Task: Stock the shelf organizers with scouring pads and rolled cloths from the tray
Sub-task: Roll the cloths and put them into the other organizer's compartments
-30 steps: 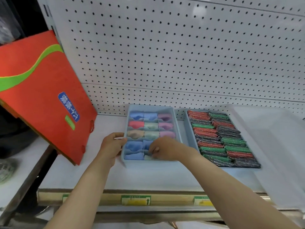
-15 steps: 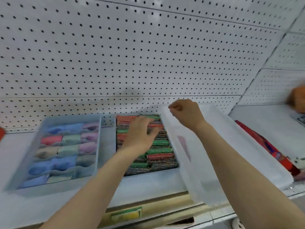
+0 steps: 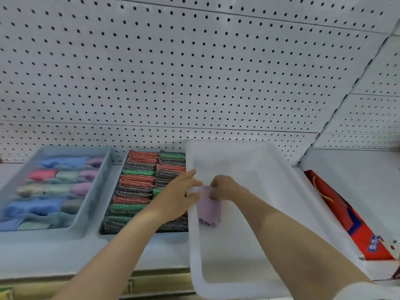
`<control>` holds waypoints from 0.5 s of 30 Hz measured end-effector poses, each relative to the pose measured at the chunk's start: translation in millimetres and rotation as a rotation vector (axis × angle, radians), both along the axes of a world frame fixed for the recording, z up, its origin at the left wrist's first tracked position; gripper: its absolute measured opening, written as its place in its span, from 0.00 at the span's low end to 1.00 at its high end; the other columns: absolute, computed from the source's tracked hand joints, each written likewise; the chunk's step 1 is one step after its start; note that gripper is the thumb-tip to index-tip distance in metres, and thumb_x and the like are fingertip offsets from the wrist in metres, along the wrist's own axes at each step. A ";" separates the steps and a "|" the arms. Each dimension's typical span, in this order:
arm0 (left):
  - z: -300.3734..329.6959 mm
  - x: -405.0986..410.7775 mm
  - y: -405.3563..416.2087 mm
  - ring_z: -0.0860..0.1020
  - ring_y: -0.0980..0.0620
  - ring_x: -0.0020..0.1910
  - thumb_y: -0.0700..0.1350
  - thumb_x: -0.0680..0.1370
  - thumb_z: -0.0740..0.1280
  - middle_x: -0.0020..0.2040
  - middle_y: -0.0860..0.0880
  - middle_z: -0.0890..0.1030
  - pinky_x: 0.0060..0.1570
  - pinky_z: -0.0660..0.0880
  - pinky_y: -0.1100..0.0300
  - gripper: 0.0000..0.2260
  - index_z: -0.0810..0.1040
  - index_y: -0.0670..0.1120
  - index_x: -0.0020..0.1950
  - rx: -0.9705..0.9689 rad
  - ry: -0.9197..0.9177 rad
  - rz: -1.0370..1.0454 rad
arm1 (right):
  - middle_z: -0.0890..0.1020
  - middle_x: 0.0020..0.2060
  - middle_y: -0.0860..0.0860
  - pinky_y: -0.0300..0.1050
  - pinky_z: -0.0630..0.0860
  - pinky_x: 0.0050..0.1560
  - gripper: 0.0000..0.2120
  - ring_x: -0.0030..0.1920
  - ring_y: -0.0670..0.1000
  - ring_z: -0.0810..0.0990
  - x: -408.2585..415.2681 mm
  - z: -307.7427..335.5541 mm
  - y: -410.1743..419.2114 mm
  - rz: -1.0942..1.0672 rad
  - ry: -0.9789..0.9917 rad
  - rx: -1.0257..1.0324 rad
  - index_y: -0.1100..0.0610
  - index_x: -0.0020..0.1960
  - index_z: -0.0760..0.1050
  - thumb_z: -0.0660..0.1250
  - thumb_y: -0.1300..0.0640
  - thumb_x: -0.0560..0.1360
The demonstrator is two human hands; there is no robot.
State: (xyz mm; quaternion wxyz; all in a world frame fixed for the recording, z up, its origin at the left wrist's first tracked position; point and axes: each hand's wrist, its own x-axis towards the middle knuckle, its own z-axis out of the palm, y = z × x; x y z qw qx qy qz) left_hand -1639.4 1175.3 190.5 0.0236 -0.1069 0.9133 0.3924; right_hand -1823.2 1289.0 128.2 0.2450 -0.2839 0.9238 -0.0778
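Observation:
A white plastic tray (image 3: 249, 276) lies on the shelf at the right. Over its left part my right hand (image 3: 225, 187) pinches the top of a lilac cloth (image 3: 209, 213), which hangs down from the fingers. My left hand (image 3: 178, 197) grips the tray's left rim, thumb over the edge. Beside the tray stands a blue-grey organizer (image 3: 112, 180) packed with red, green and dark scouring pads (image 3: 135, 182). Further left a second organizer (image 3: 93, 195) holds rolled cloths (image 3: 54, 187) in blue, pink, green and lilac; it is blurred.
White pegboard (image 3: 194, 72) backs the shelf and turns a corner at the right. A red package (image 3: 350, 217) lies flat on the shelf to the right of the tray. The shelf's front edge (image 3: 164, 276) carries price labels.
The view has swung right. My right hand has come down from the tray's far rim and now holds the lilac cloth. My left hand moved off the scouring pads to the tray's left rim.

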 end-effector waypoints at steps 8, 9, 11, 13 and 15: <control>28.9 -7.6 1.4 0.63 0.55 0.75 0.53 0.79 0.68 0.75 0.58 0.66 0.74 0.61 0.54 0.25 0.68 0.54 0.75 0.099 0.070 0.185 | 0.80 0.39 0.54 0.42 0.79 0.42 0.04 0.38 0.50 0.79 -2.3 71.1 30.9 -0.094 -0.471 -0.716 0.59 0.47 0.78 0.71 0.65 0.74; 36.1 -10.4 0.2 0.65 0.55 0.73 0.54 0.78 0.69 0.74 0.57 0.68 0.72 0.63 0.53 0.26 0.68 0.53 0.75 0.142 0.109 0.224 | 0.81 0.40 0.55 0.41 0.79 0.42 0.04 0.39 0.50 0.79 0.7 85.5 34.2 -0.072 -0.495 -0.781 0.60 0.49 0.78 0.70 0.65 0.75; 52.8 -17.4 -2.0 0.69 0.57 0.70 0.56 0.76 0.71 0.71 0.57 0.72 0.69 0.66 0.55 0.26 0.70 0.54 0.73 0.260 0.195 0.264 | 0.81 0.43 0.56 0.45 0.80 0.45 0.06 0.42 0.51 0.80 6.4 112.2 38.7 -0.006 -0.505 -0.882 0.62 0.53 0.79 0.70 0.63 0.77; 71.6 -25.0 -2.8 0.74 0.61 0.64 0.53 0.76 0.72 0.64 0.58 0.77 0.65 0.68 0.59 0.22 0.74 0.53 0.68 0.345 0.269 0.267 | 0.82 0.45 0.55 0.48 0.79 0.49 0.08 0.45 0.52 0.81 11.3 133.8 41.8 0.056 -0.496 -0.950 0.63 0.55 0.78 0.69 0.61 0.77; 88.7 -31.5 -3.2 0.78 0.62 0.55 0.47 0.76 0.73 0.56 0.56 0.81 0.61 0.73 0.61 0.14 0.79 0.52 0.60 0.413 0.334 0.281 | 0.82 0.46 0.55 0.46 0.79 0.49 0.10 0.46 0.52 0.81 17.0 151.7 43.3 0.092 -0.520 -1.010 0.65 0.57 0.77 0.68 0.62 0.78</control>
